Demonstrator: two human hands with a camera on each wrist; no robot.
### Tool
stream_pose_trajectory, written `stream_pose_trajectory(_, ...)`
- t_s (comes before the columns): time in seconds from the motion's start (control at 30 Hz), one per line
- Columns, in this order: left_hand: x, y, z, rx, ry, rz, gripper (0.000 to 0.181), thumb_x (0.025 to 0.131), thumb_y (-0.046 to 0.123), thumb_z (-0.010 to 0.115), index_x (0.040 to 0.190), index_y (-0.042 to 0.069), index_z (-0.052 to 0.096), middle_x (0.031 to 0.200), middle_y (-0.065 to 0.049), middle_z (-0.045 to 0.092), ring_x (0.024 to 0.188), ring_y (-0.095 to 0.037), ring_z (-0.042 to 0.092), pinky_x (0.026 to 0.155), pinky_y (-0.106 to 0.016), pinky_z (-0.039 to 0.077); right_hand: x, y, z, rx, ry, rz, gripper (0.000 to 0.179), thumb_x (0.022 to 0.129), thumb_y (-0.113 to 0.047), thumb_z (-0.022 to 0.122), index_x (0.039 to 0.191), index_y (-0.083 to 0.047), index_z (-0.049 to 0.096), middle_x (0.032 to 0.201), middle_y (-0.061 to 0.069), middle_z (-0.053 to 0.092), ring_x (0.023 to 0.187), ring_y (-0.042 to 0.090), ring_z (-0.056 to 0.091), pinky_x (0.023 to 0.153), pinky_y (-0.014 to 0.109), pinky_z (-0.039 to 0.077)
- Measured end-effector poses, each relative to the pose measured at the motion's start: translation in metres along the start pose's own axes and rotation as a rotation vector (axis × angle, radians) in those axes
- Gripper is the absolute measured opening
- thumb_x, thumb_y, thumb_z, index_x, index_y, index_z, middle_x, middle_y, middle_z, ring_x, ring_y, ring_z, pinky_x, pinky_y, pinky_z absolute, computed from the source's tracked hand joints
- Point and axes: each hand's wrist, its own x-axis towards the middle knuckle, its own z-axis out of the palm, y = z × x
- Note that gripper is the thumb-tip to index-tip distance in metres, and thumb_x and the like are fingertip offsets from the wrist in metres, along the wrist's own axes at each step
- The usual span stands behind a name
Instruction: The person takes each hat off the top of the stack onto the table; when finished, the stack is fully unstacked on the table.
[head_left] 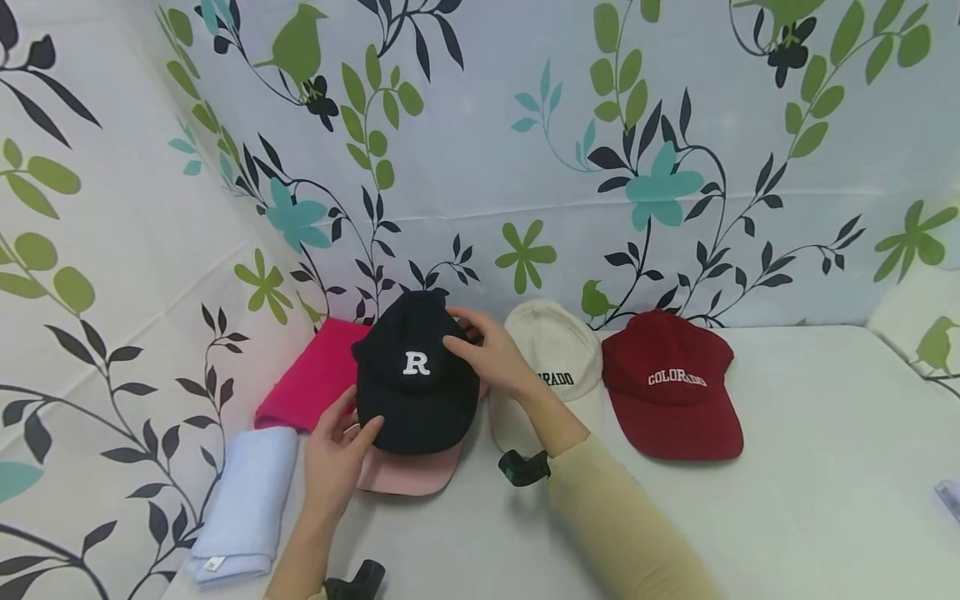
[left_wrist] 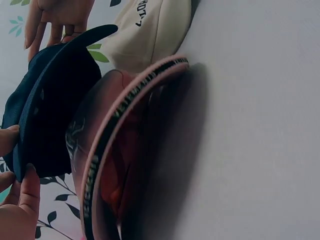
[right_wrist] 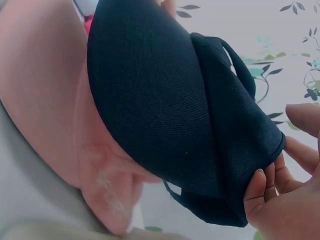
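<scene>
A black baseball cap (head_left: 420,412) with a white letter R is held up above a pink cap (head_left: 416,475), hiding most of it. My left hand (head_left: 335,458) pinches the black cap's brim at its left edge; in the left wrist view, thumb and fingers lie on opposite faces of the brim (left_wrist: 25,125). On the other side, my right hand (head_left: 491,354) grips the crown, its thumb and fingers (right_wrist: 282,175) around the fabric in the right wrist view. Dark lettering runs along the pink cap's brim edge (left_wrist: 120,110).
A cream cap (head_left: 543,333), partly behind my right wrist, and a dark red cap (head_left: 671,387) stand to the right. At left lie a folded bright pink cloth (head_left: 318,375) and a folded light blue towel (head_left: 251,492). A patterned curtain (head_left: 465,167) hangs behind the white table (head_left: 817,467).
</scene>
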Motion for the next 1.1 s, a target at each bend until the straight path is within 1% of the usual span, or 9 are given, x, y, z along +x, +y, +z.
stream_pose_trajectory(0.17,0.003,0.007,0.01,-0.018,-0.005,0.012,0.064,0.092,0.008,0.074,0.15,0.007,0.048,0.142,-0.011,0.051,0.107,-0.023,0.055,0.085,-0.01,0.048,0.001,-0.006,-0.015,-0.016,0.01,0.002,0.049,0.099,-0.019,0.065,0.146,-0.01,0.054,0.124,0.011,0.054,0.107,0.026,0.05,0.089,0.037,0.045)
stream_pose_trajectory(0.3,0.005,0.011,0.02,-0.032,-0.006,0.003,0.064,0.092,0.007,0.074,0.15,0.008,0.048,0.141,-0.011,0.051,0.107,-0.024,0.054,0.083,-0.011,0.049,0.0,-0.011,-0.027,-0.011,0.018,-0.003,0.046,0.1,-0.017,0.063,0.144,-0.009,0.055,0.12,0.012,0.056,0.102,0.025,0.051,0.085,0.036,0.046)
stream_pose_trajectory(0.4,0.006,0.013,0.028,-0.056,-0.015,0.013,0.064,0.092,0.006,0.074,0.15,0.01,0.049,0.141,-0.01,0.051,0.107,-0.024,0.055,0.082,-0.013,0.051,-0.001,-0.014,-0.036,-0.003,0.035,-0.002,0.043,0.1,-0.016,0.063,0.142,-0.008,0.057,0.115,0.01,0.057,0.097,0.024,0.051,0.082,0.033,0.045)
stream_pose_trajectory(0.57,0.007,0.018,0.044,-0.114,-0.032,0.082,0.064,0.091,0.002,0.073,0.15,0.01,0.049,0.139,-0.009,0.052,0.105,-0.024,0.055,0.081,-0.016,0.053,-0.002,-0.018,-0.052,0.021,0.081,0.004,0.04,0.1,-0.014,0.063,0.139,-0.004,0.058,0.111,0.01,0.056,0.095,0.023,0.051,0.081,0.032,0.044)
stream_pose_trajectory(0.67,0.006,0.022,0.054,-0.149,-0.039,0.134,0.064,0.09,-0.001,0.073,0.149,0.008,0.05,0.139,-0.011,0.053,0.105,-0.025,0.055,0.083,-0.017,0.053,-0.005,-0.021,-0.061,0.035,0.108,0.019,0.039,0.1,-0.014,0.063,0.137,-0.003,0.059,0.113,0.012,0.057,0.1,0.025,0.051,0.086,0.033,0.045)
stream_pose_trajectory(0.73,0.005,0.025,0.06,-0.172,-0.043,0.151,0.064,0.09,-0.002,0.073,0.149,0.006,0.05,0.139,-0.012,0.053,0.105,-0.025,0.056,0.084,-0.017,0.053,-0.007,-0.023,-0.068,0.031,0.118,0.03,0.039,0.1,-0.014,0.063,0.137,-0.004,0.059,0.117,0.012,0.057,0.103,0.026,0.051,0.089,0.035,0.046)
stream_pose_trajectory(0.83,0.003,0.029,0.069,-0.197,-0.055,0.146,0.063,0.091,-0.001,0.072,0.149,0.006,0.049,0.139,-0.013,0.053,0.106,-0.027,0.057,0.084,-0.018,0.053,-0.01,-0.025,-0.077,0.029,0.118,0.042,0.038,0.1,-0.014,0.062,0.137,-0.004,0.058,0.119,0.013,0.056,0.105,0.027,0.051,0.091,0.036,0.046)
stream_pose_trajectory(1.0,0.001,0.034,0.084,-0.234,-0.087,0.119,0.063,0.093,0.0,0.071,0.15,0.007,0.047,0.14,-0.011,0.052,0.108,-0.028,0.057,0.087,-0.019,0.053,-0.016,-0.028,-0.094,0.006,0.135,0.046,0.037,0.1,-0.013,0.063,0.135,-0.001,0.058,0.114,0.014,0.055,0.102,0.026,0.05,0.088,0.033,0.046)
stream_pose_trajectory(1.1,-0.001,0.037,0.093,-0.251,-0.103,0.124,0.062,0.093,0.0,0.071,0.15,0.009,0.048,0.138,-0.01,0.053,0.108,-0.028,0.056,0.089,-0.02,0.053,-0.02,-0.03,-0.104,-0.007,0.151,0.048,0.037,0.1,-0.013,0.063,0.134,-0.001,0.058,0.112,0.013,0.054,0.101,0.025,0.049,0.087,0.032,0.046)
